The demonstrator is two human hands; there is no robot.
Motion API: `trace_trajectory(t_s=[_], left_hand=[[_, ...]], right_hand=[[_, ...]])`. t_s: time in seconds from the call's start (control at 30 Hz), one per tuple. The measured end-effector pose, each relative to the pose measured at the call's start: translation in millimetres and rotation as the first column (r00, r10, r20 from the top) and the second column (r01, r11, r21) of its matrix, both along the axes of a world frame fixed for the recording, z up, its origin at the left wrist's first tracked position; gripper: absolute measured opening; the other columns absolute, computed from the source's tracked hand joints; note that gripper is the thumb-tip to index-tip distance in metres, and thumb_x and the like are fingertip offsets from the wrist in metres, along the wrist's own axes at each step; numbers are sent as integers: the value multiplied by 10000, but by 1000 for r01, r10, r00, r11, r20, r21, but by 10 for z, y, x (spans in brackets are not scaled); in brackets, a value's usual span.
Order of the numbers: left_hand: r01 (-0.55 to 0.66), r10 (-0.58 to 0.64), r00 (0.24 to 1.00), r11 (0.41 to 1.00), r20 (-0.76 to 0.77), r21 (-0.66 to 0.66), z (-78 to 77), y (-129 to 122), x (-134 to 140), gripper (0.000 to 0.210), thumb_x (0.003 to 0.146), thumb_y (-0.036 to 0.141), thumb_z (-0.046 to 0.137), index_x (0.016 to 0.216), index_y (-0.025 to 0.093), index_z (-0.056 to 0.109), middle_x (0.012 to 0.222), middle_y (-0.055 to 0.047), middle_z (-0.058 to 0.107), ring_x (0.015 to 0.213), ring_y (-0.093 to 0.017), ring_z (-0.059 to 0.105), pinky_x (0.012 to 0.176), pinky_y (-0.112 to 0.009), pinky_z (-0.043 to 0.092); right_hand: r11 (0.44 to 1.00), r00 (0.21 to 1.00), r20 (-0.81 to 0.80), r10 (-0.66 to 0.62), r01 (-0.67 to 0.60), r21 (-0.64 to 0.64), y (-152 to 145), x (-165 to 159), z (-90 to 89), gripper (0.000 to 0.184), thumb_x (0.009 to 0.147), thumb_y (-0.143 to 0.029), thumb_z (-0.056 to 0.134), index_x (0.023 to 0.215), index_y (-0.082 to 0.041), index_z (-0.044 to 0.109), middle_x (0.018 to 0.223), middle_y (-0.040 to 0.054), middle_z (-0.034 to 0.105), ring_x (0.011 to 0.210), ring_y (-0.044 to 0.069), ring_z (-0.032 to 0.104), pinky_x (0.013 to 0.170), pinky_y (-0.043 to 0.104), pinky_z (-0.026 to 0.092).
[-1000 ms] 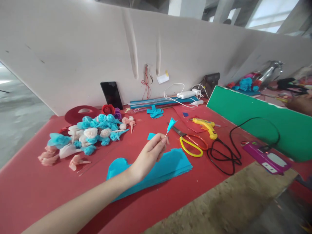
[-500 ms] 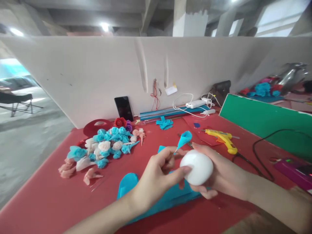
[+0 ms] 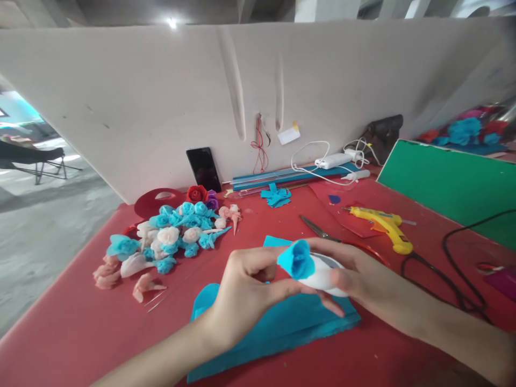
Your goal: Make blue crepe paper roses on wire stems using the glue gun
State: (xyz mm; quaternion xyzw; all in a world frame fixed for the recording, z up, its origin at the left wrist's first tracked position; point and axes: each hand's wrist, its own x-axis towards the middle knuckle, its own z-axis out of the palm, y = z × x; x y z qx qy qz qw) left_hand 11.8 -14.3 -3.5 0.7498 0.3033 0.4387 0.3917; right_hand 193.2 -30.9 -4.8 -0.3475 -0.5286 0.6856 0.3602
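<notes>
My left hand (image 3: 242, 293) is closed, its thumb and fingers pinching a cone-shaped blue crepe-paper flower (image 3: 297, 260) with a rolled, open mouth. My right hand (image 3: 368, 279) grips a smooth white rounded object (image 3: 322, 275) with a grey upper face; its exact kind cannot be made out. The flower lies across the near left end of the white object and hides part of it. Beneath both hands, blue crepe-paper sheets (image 3: 282, 328) lie on the red table (image 3: 161, 344). Scissors (image 3: 316, 228) lie just beyond my right hand, partly covered by it.
Blue, white and pink paper flowers (image 3: 167, 236) are piled at the left. A yellow glue gun (image 3: 382, 226) with a black cord lies at the right. Behind are a phone (image 3: 203, 167), blue paper strips (image 3: 276, 196) and a white power strip (image 3: 332, 160). A green board (image 3: 451, 188) stands far right.
The white object has tilted, so its grey face now shows. The blue flower has come down against it, mouth turned nearer to me. The camera view has tipped downward.
</notes>
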Motion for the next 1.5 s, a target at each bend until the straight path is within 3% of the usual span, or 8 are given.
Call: trace_trajectory(t_s=[0.1, 0.3, 0.73, 0.83, 1.0, 1.1, 1.2, 1.5], left_hand=[[-23, 26, 1000, 986, -17, 165, -18, 52, -49, 140, 746, 147, 702, 884, 147, 722, 602, 20, 662, 379, -35, 405, 319, -165, 250], [138, -115, 990, 927, -86, 350, -83, 198, -140, 235, 755, 153, 703, 989, 172, 697, 793, -30, 738, 568, -92, 642, 437, -134, 439], [80, 81, 980, 684, -184, 725, -179, 218, -151, 201, 865, 114, 570, 1059, 94, 618, 561, 40, 527, 466, -63, 467, 466, -187, 374], [126, 118, 961, 623, -251, 772, -225, 228, -173, 258, 853, 72, 563, 1108, 82, 599, 560, 47, 494, 462, -67, 409, 463, -211, 330], [136, 185, 938, 579, -292, 804, -231, 265, -162, 215, 888, 107, 523, 1089, 67, 588, 557, 49, 492, 438, -57, 382, 430, -210, 291], [85, 236, 937, 557, -255, 826, -201, 262, -137, 178, 898, 131, 521, 1045, 60, 593, 521, 60, 455, 427, -60, 373, 414, -218, 267], [52, 273, 933, 541, -233, 840, -178, 200, -116, 171, 897, 156, 535, 1020, 60, 604, 500, 62, 440, 434, -72, 379, 417, -234, 264], [261, 215, 894, 460, -392, 849, -122, -53, -34, 186, 879, 80, 487, 1031, 24, 579, 515, 41, 551, 411, -103, 435, 356, -274, 238]], right_hand=[[999, 1000, 13, 0, 0, 34, -52, 60, -37, 660, 659, -517, 741, 1222, -280, 492, 1066, 26, 594, 949, 158, 591, 784, 253, 491], [945, 870, 493, 10, -170, 280, -55, 270, -24, 634, 795, -431, 648, 1332, -505, 320, 1467, -112, 278, 1377, 196, 214, 1106, 408, 271], [513, 694, 323, -643, 78, 855, -19, 29, 26, 106, 764, -177, 593, 846, -193, 658, 919, 3, 679, 807, 97, 658, 658, 133, 534], [520, 679, 327, -657, 94, 849, -27, 27, 13, 101, 753, -162, 604, 811, -195, 680, 904, -5, 697, 782, 96, 668, 663, 129, 539], [671, 708, 324, -627, 280, 687, 12, 117, 103, 104, 785, -277, 618, 869, -235, 662, 960, -11, 694, 818, 117, 666, 640, 141, 540], [813, 820, 149, -553, 490, 315, 67, 120, 70, 156, 813, -386, 615, 867, -240, 625, 1024, 5, 666, 941, 149, 633, 719, 182, 537], [889, 889, -20, -458, 458, -22, 73, 10, -89, 229, 828, -462, 575, 849, -235, 553, 993, 9, 634, 999, 189, 593, 773, 286, 534], [896, 960, -100, -261, 202, -395, -28, -114, -192, 311, 867, -454, 509, 744, -168, 495, 746, -7, 523, 655, 78, 499, 622, 198, 444]])
